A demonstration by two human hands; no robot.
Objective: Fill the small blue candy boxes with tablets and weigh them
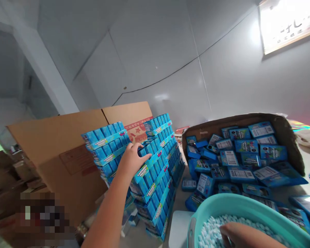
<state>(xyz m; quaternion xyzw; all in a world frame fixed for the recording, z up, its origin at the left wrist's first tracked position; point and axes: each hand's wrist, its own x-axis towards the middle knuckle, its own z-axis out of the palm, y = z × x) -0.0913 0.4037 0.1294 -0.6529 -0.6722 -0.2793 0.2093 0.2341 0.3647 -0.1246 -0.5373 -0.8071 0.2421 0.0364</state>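
Observation:
My left hand (136,159) reaches over the top of a stack of blue display trays. Its thumb and fingers are closed on the near end of the top tray of small candy boxes (151,164); "Caramelo Macizo" seems to be printed on the tray's edge strip. At the lower right, my right hand (241,235) is down in a teal tub (222,199) of small pale candies (209,229). Its fingers curl into the candies, and their tips are hidden, so I cannot make out what they hold.
More stacked trays (108,143) stand to the left and behind (161,124). A large cardboard carton (59,144) rises beyond them. Loose blue boxes (228,157) fill and spill from an open brown container (291,137). A white object (179,224) lies beside the tub.

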